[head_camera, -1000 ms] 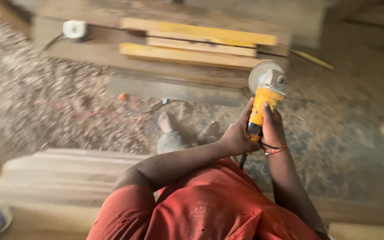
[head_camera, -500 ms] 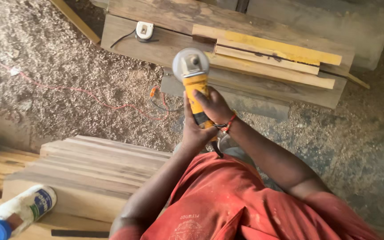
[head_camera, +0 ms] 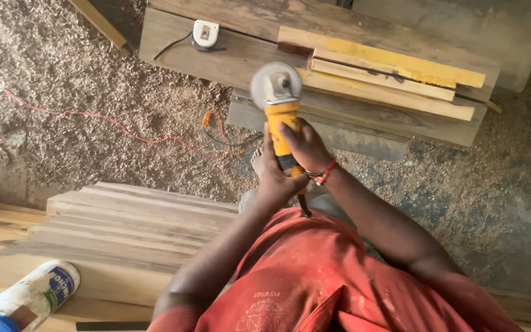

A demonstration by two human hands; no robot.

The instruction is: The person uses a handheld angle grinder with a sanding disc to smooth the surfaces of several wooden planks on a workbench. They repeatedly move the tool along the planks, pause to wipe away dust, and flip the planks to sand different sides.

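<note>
Bottle (head_camera: pixel 29 300): white plastic with blue cap, lying on its side at lower left on stacked planks (head_camera: pixel 124 233); contents cannot be told.
Left hand (head_camera: pixel 276 178): arm bent, reaching forward, fingers clenched around the rear of the grinder body.
Grinder (head_camera: pixel 279 107): yellow body, disc end pointing away from the person, held in the air over the sawdust floor (head_camera: pixel 81 80), just before the workbench (head_camera: pixel 228 55).
Right hand (head_camera: pixel 302 144): arm extended from the right, gripping the body from above; red cord bracelet at the wrist.
Strips (head_camera: pixel 388 74): yellowish wood, lying on the bench.

Grinder (head_camera: pixel 279 117) slightly further right.
</note>
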